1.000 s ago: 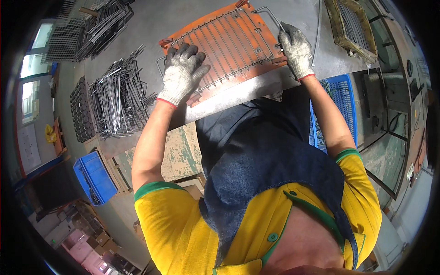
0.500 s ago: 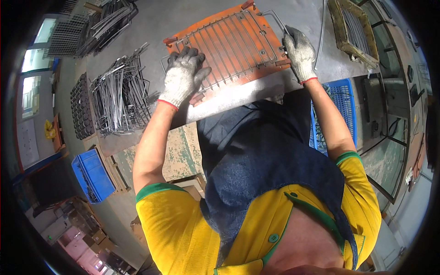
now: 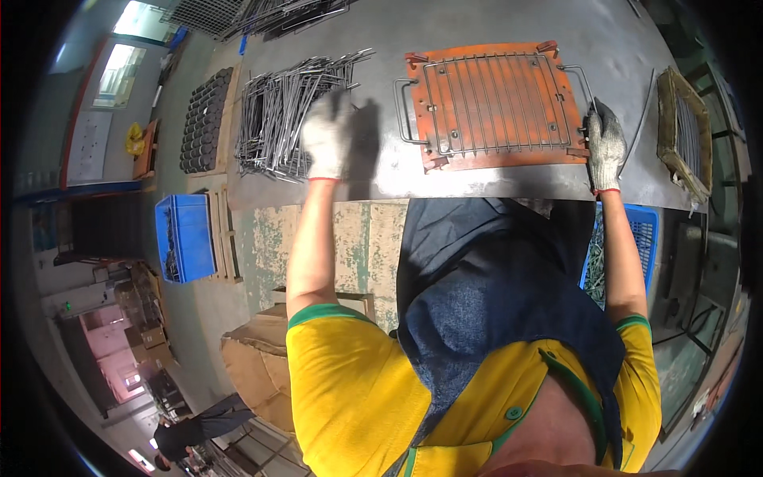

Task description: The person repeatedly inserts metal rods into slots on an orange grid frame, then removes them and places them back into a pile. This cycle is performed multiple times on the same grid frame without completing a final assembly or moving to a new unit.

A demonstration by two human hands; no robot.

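Note:
An orange jig plate (image 3: 439, 119) lies on the metal table, with clamp-like corner pieces. On it rests a wire grid (image 3: 493, 103) of parallel rods inside a frame. A bent wire handle (image 3: 400, 111) sticks out on its left. My right hand (image 3: 606, 147), in a white knit glove with dark fingers, is closed at the right-hand wire handle (image 3: 586, 83), hiding its lower part. My left hand (image 3: 326, 137), gloved alike, is over the right side of a pile of loose metal rods (image 3: 274, 115). Its fingers are motion-blurred, so any grip is unclear.
A worn box of rods (image 3: 671, 159) stands at the right, beside a long thin rod (image 3: 638, 119). Dark round parts (image 3: 208, 119) sit in rows at the left. A blue bin (image 3: 191, 238) and a blue basket (image 3: 645, 238) are below table level. Another person (image 3: 187, 433) is far off, lower left.
My left hand has left the jig and swung left to the rod pile. My right hand stays at the handle. The view has shifted, so the table appears farther right.

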